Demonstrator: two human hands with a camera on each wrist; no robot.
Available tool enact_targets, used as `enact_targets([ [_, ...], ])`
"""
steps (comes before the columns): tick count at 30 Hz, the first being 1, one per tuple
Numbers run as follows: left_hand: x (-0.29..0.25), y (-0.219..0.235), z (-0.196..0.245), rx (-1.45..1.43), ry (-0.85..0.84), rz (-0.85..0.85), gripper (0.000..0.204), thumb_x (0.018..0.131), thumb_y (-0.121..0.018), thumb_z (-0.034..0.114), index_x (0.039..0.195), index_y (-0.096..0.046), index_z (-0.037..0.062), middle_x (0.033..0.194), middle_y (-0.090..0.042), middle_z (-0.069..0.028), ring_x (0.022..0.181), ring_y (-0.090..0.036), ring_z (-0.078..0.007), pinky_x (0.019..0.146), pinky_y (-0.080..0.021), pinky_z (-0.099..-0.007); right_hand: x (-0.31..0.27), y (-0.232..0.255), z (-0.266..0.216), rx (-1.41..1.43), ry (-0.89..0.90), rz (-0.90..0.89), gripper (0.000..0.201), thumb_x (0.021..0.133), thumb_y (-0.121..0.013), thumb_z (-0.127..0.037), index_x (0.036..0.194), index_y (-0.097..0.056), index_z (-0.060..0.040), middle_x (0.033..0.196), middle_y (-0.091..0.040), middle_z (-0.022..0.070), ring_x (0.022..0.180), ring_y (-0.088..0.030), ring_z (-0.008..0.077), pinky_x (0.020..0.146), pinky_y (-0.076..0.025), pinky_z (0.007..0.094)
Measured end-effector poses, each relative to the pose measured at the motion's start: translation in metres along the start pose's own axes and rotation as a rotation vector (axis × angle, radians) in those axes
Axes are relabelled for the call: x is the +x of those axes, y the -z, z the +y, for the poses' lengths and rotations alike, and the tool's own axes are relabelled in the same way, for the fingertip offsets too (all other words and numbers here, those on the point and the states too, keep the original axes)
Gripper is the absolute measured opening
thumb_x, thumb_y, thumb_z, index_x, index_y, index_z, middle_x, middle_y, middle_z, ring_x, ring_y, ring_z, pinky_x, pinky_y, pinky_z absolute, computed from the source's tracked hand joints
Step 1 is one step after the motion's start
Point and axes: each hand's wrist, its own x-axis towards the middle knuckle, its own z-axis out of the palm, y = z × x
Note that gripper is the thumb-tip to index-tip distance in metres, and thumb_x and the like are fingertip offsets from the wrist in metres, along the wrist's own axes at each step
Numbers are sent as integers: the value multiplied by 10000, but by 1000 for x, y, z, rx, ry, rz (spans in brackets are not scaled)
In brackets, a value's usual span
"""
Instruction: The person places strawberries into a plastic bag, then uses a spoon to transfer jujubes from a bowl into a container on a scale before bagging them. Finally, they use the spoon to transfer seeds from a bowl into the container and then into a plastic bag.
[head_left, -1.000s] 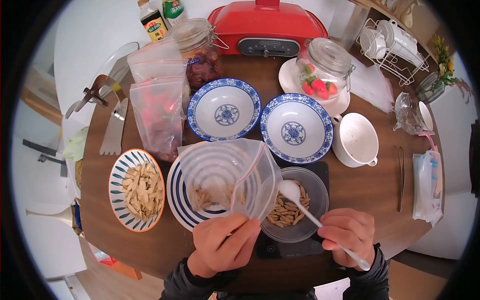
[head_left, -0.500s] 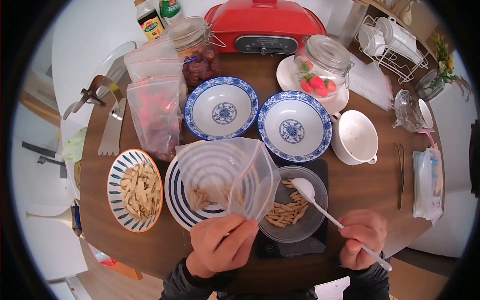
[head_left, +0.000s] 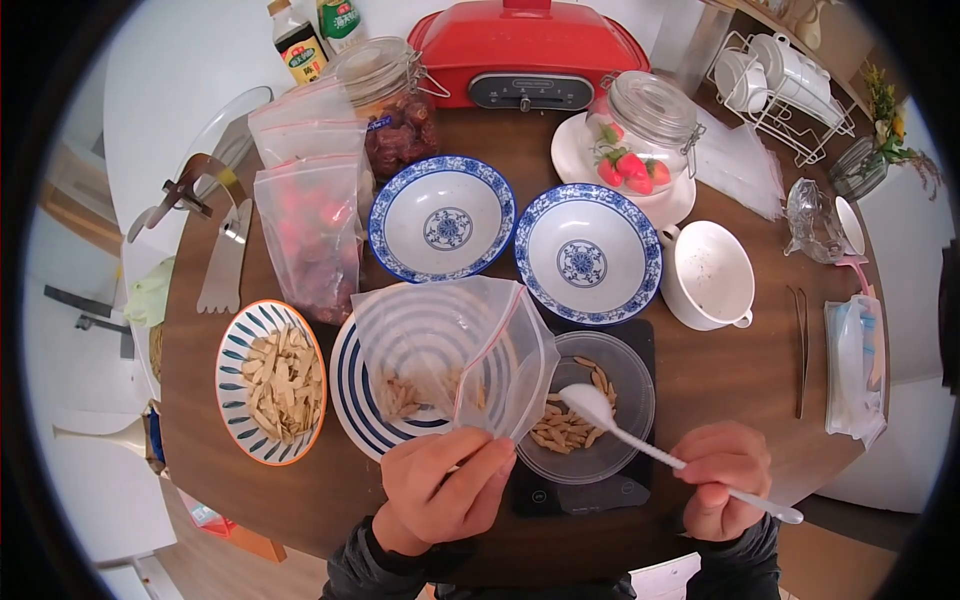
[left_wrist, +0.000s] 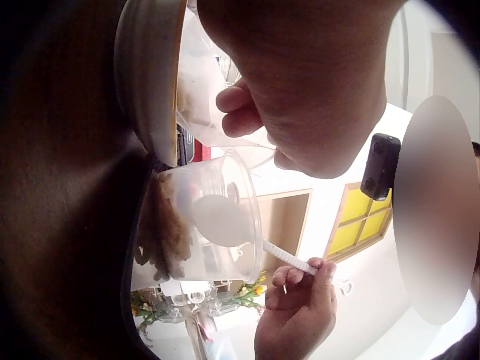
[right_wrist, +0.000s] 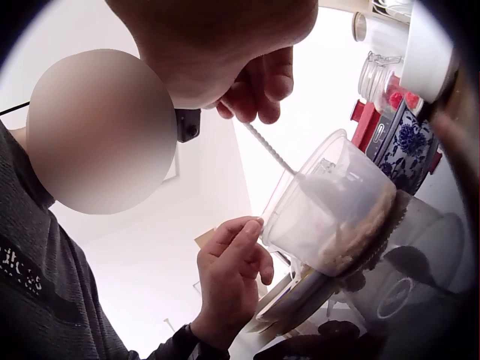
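My left hand (head_left: 445, 490) pinches the edge of a clear zip bag (head_left: 430, 325), its mouth spread towards the tub. A few tan pieces (head_left: 405, 398) lie inside the bag, over a blue-and-white striped plate (head_left: 345, 385). The right hand (head_left: 725, 482) grips a white spoon (head_left: 648, 449) by its twisted handle. Its bowl dips into a clear plastic tub (head_left: 642, 375), close over the tan, elongated pieces (head_left: 562, 432) at the bottom. In the left wrist view, the spoon's bowl (left_wrist: 223, 220) shows through the tub's wall. Under the tub is a black scale (head_left: 585, 498).
An oval dish (head_left: 232, 425) of pale slices stands left. Behind are two blue-and-white bowls (head_left: 408, 185) (head_left: 540, 215), filled zip bags (head_left: 300, 235), jars (head_left: 390, 90) (head_left: 650, 105) and a red cooker (head_left: 530, 45). A white two-handled cup (head_left: 710, 275) and tweezers (head_left: 801, 350) are on the right.
My right hand has shifted right, away from the tub. The spoon's bowl moved right across the tub, then back left and nearer me. My left hand and the bag stay nearly still.
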Motion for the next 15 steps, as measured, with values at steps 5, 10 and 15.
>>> enact_targets([
  [5,1,0,0,1,-3,1,331,706,-792,0,1024,-723,58,901,-642,-49,596,-602,-175,498,-467,-272,2,4,-2,24,1,0,260,1003,-619,-295,892,-659,-64,720,-655,87,609,-679,263,537,-545,329],
  [10,0,-1,1,3,3,5,313,698,-792,-4,999,-729,54,899,-645,-52,599,-605,-179,498,-468,-272,11,-2,-5,-36,82,-128,238,989,-644,-272,878,-665,-63,699,-644,69,588,-671,250,532,-546,319],
  [15,1,-1,0,11,-10,17,319,695,-790,-6,1002,-727,53,898,-645,-52,601,-607,-182,502,-471,-274,1,-2,-2,-141,33,33,260,979,-654,-294,891,-656,-50,721,-647,89,600,-674,271,535,-545,337],
])
